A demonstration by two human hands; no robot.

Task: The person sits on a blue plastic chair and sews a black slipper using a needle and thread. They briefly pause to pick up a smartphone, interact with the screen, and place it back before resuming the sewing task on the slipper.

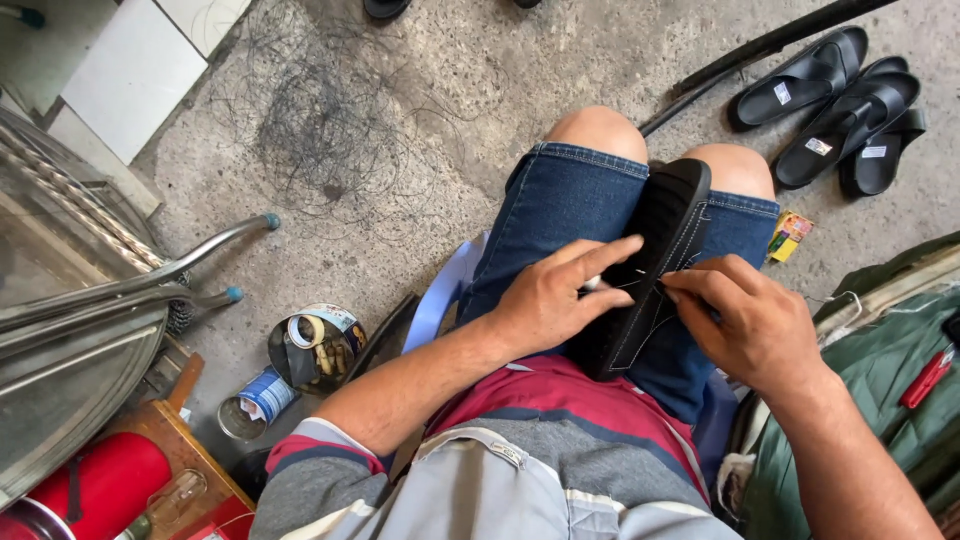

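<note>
Black sandal (pixel 662 240) held by both hands; open tin (pixel 312 345) holds rolls.

The black sandal (pixel 660 250) lies lengthwise in the person's lap, between the thighs, toe end pointing toward the knees. It is tilted on its edge, so the thick sole edge faces left and the strap faces right. A line of white stitching runs along the strap's border. The heel end rests against the red shirt hem.
</note>
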